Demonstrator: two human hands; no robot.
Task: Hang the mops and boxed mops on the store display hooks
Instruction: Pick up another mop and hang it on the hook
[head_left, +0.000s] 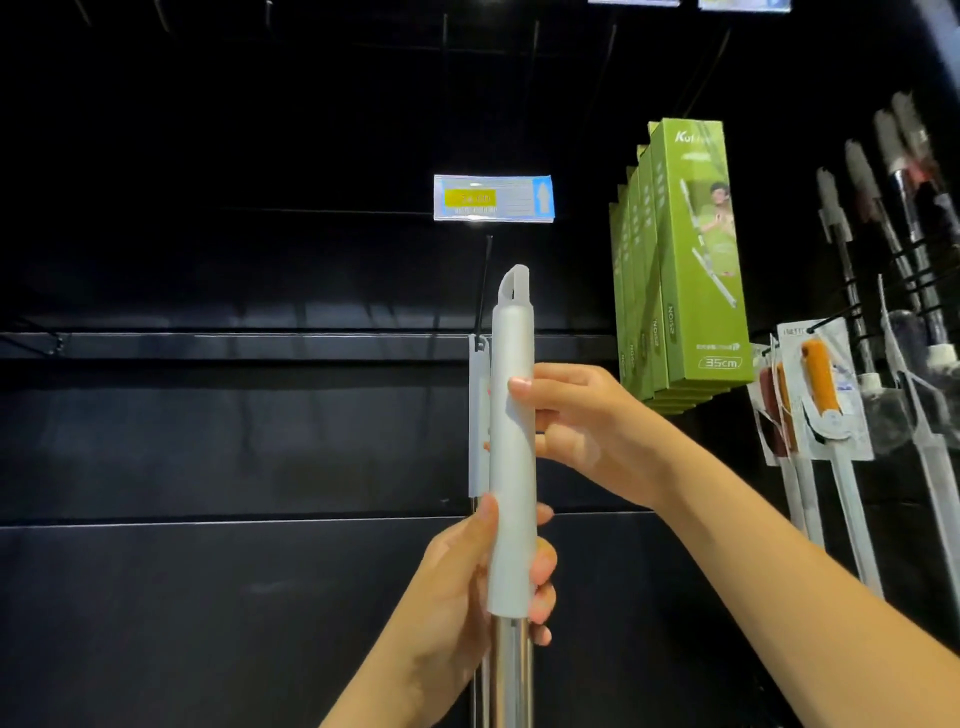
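**Mop handle raised toward the hook**

Closest in, the left hand (488, 577) wraps the mop handle (511, 441) low on its white grip; the right hand (571, 415) pinches it higher. Stiff, light, probably slick (steel below). Beyond, a display hook (485, 280), then the boxed mops (691, 260) hanging.

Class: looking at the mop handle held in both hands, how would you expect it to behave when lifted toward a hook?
Probably stiff: the mop handle stands straight in the left hand and right hand. Its smooth, matte sleeve looks fairly easy to hold. Its shiny metal tube may feel slippery.

two bare forearms and hands, no sleeves, short unpainted nails on fingers (521, 385).
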